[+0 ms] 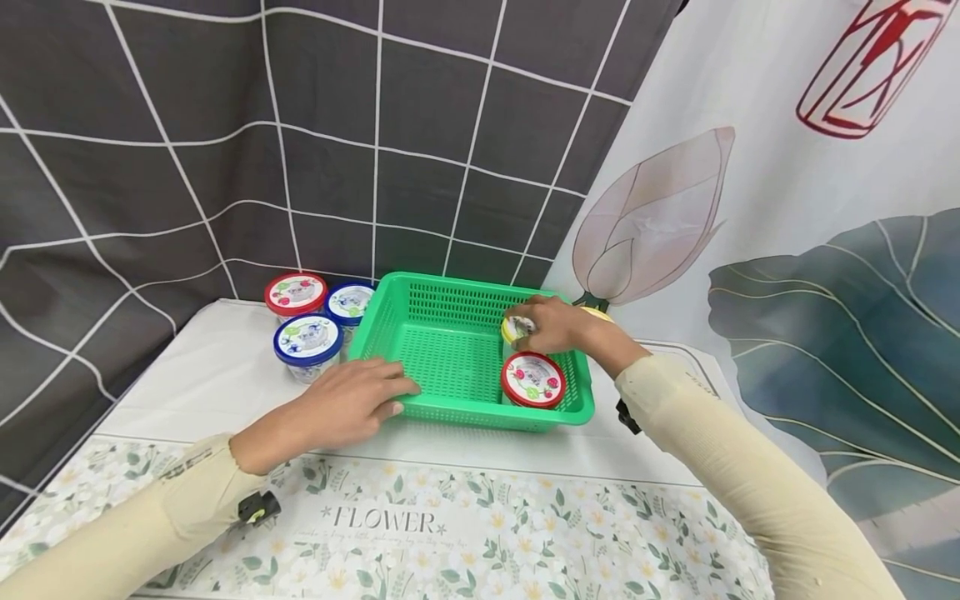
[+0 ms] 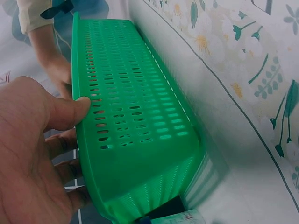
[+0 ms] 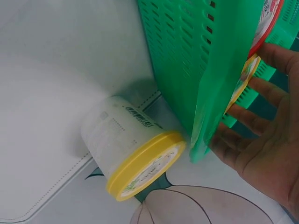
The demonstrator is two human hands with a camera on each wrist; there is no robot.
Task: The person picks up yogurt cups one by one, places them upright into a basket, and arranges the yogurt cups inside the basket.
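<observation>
Head cam first. Green basket (image 1: 457,410) in the middle of a table, with a white-and-floral cover (image 1: 390,550) and "FLOWER" printed on the floral part. Left hand (image 1: 352,406) at the basket's front left corner. Right hand (image 1: 553,323) over the back right part, gripping a yellow-lidded tub (image 1: 517,329) from above. Tub in question inside the basket, just behind a red-lidded tub (image 1: 533,380). Second yellow-lidded tub (image 1: 597,313) outside the right end, mostly hidden by the right hand and wrist. Over on the left, just beside the basket: another red-lidded tub (image 1: 296,293) plus two blue-lidded tubs (image 1: 307,338), all bunched together. Dark grid curtain (image 1: 315,100) behind, lotus-print curtain (image 1: 765,183) off to the right.

Left wrist cam: way clearer look at the left-hand grip. Thumb on the outside of the rim, other fingers on the far side, so a proper pinch on the basket. Right forearm (image 2: 49,51) in the background, and part of a tub at the bottom edge.

Right wrist cam: fingers at the yellow lid inside the basket, red lid right next to it. Fingertips partly behind the rim, so can't tell how tight. Second yellow-lidded tub in plain sight here, just outside the basket wall.
</observation>
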